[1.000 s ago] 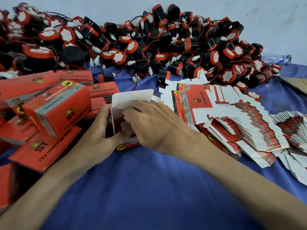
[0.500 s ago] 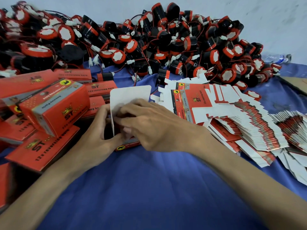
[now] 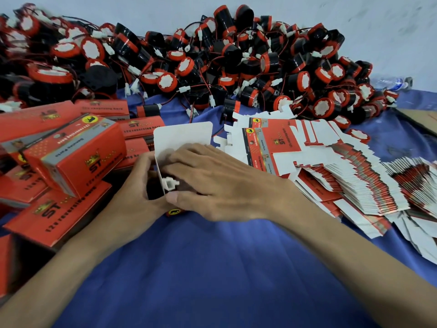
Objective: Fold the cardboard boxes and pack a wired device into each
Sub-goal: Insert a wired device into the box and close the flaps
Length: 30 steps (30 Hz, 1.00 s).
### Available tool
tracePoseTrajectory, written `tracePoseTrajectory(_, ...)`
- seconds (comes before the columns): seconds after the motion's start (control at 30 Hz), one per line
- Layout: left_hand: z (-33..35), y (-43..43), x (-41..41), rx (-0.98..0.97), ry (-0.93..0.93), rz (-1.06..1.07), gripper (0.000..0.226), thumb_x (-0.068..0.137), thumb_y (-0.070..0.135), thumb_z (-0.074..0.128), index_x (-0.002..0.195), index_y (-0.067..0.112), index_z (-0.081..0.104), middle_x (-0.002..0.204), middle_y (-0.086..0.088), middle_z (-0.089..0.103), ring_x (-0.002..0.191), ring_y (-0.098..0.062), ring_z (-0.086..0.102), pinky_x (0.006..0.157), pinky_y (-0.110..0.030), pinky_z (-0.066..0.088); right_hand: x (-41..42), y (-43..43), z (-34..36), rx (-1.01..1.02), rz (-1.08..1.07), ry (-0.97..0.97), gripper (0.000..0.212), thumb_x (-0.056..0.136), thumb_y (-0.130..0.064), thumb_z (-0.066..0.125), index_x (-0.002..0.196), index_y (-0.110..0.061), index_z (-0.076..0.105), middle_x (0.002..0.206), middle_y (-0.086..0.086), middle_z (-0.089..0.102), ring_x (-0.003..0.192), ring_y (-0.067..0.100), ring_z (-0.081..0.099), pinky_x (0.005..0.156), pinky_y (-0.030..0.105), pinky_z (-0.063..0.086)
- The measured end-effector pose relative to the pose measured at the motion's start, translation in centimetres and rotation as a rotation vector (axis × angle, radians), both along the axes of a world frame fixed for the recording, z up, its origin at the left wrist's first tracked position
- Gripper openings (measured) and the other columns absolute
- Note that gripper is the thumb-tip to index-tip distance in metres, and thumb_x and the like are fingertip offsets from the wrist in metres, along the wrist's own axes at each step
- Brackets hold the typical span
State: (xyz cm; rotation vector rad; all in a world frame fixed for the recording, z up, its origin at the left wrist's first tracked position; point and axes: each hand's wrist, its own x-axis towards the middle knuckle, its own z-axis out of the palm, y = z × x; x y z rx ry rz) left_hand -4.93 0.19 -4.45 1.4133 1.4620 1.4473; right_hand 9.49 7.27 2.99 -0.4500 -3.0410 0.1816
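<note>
Fingers (image 3: 189,157) of right hand (image 3: 227,185) lie across the open cardboard box (image 3: 183,136), over the white connector (image 3: 170,183); pinching or pushing, cannot tell. Left hand (image 3: 132,192) grips the box side. Step: probably tucking wire in. Next: fold the upright flap shut.

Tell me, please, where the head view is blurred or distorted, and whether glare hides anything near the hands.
Head view: soft even light, no glare; fingers of the right hand smear at the open box, though the white connector reads clearly; the device pile blurs at far left; wide-angle bending stretches the flat cartons towards the right edge.
</note>
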Motion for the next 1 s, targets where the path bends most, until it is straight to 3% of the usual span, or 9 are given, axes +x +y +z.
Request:
tracePoseTrajectory(0.1, -0.3, 0.0, -0.2, 0.006, -0.003, -0.016, 0.059, 0.055, 0.040, 0.072, 0.111, 0.037, 0.051, 0.098, 0.020, 0.066, 0.090, 0.002, 0.063, 0.073, -0.017, 0.051, 0.1, -0.3, -0.4, 0.066, -0.012, 0.001, 0.044, 0.099, -0.051, 0.036, 0.104, -0.017, 0.064, 0.128, -0.003, 0.046, 0.118, 0.017, 0.038, 0.101, 0.029, 0.028)
tracePoseTrajectory(0.17, -0.2, 0.0, -0.2, 0.020, 0.021, -0.016, 0.057, 0.057, 0.039, 0.069, 0.111, 0.037, 0.051, 0.099, 0.023, 0.065, 0.092, 0.004, 0.062, 0.074, -0.014, 0.050, -0.1, -0.4, -0.8, 0.136, -0.030, 0.016, 0.045, 0.098, -0.054, 0.037, 0.102, -0.019, 0.066, 0.126, -0.001, 0.046, 0.115, 0.018, 0.041, 0.099, 0.028, 0.027)
tracePoseTrajectory(0.3, -0.1, -0.1, 0.0, 0.018, 0.058, 0.017, 0.048, 0.064, 0.033, 0.067, 0.109, 0.036, 0.049, 0.095, 0.021, 0.064, 0.086, 0.009, 0.059, 0.069, -0.009, 0.048, -0.4, -0.4, -1.5, 0.091, -0.076, 0.151, 0.039, 0.097, -0.043, 0.051, 0.092, -0.011, 0.073, 0.114, 0.009, 0.051, 0.107, 0.023, 0.046, 0.093, 0.034, 0.034)
tracePoseTrajectory(0.4, 0.0, -0.1, 0.3, 0.039, 0.082, 0.051, 0.046, 0.068, 0.018, 0.064, 0.108, 0.036, 0.049, 0.101, 0.013, 0.062, 0.090, 0.013, 0.057, 0.075, -0.004, 0.043, -0.7, -0.6, -2.2, 0.082, -0.124, 0.291, 0.028, 0.095, -0.029, 0.058, 0.094, -0.006, 0.074, 0.109, 0.010, 0.063, 0.106, 0.028, 0.052, 0.091, 0.038, 0.039)
tracePoseTrajectory(0.53, 0.0, -0.1, 0.4, 0.065, 0.131, 0.067, 0.057, 0.077, -0.001, 0.073, 0.111, 0.038, 0.048, 0.113, 0.014, 0.058, 0.100, 0.016, 0.053, 0.080, -0.001, 0.038, -1.0, -0.8, -1.9, 0.043, -0.168, 0.310, 0.024, 0.092, -0.025, 0.061, 0.094, -0.003, 0.070, 0.095, 0.012, 0.068, 0.090, 0.031, 0.060, 0.083, 0.035, 0.038)
tracePoseTrajectory(0.6, 0.0, -0.2, 0.3, 0.052, 0.146, 0.070, 0.058, 0.079, -0.007, 0.069, 0.112, 0.037, 0.048, 0.113, 0.011, 0.058, 0.098, 0.015, 0.054, 0.077, -0.001, 0.040, -0.8, -0.7, -1.7, 0.055, -0.138, 0.282, 0.027, 0.094, -0.029, 0.058, 0.092, -0.005, 0.072, 0.104, 0.009, 0.067, 0.095, 0.027, 0.060, 0.086, 0.033, 0.036)
tracePoseTrajectory(0.73, -0.1, -0.2, 0.3, 0.029, 0.102, 0.062, 0.049, 0.079, 0.013, 0.076, 0.115, 0.033, 0.050, 0.114, 0.006, 0.060, 0.099, 0.011, 0.056, 0.076, -0.003, 0.042, -0.5, -0.6, -1.5, 0.064, -0.098, 0.187, 0.041, 0.102, -0.037, 0.040, 0.092, -0.016, 0.074, 0.117, -0.002, 0.062, 0.105, 0.015, 0.052, 0.091, 0.027, 0.027)
tracePoseTrajectory(0.87, 0.3, -0.2, 0.4, 0.020, 0.086, 0.066, 0.062, 0.067, 0.047, 0.080, 0.120, 0.030, 0.050, 0.114, 0.015, 0.060, 0.105, 0.013, 0.054, 0.081, 0.000, 0.038, -0.6, -0.3, -1.3, 0.024, -0.121, 0.209, 0.039, 0.103, -0.031, 0.031, 0.095, -0.013, 0.064, 0.100, -0.002, 0.066, 0.098, 0.015, 0.054, 0.080, 0.025, 0.022)
tracePoseTrajectory(1.0, 0.3, -0.3, 0.6, 0.048, 0.107, 0.067, 0.057, 0.070, 0.039, 0.083, 0.117, 0.031, 0.050, 0.114, 0.013, 0.061, 0.104, 0.009, 0.055, 0.083, -0.004, 0.040, -0.6, -0.4, -1.5, 0.083, -0.099, 0.173, 0.035, 0.104, -0.029, 0.035, 0.093, -0.016, 0.066, 0.104, -0.005, 0.065, 0.103, 0.011, 0.048, 0.082, 0.022, 0.018)
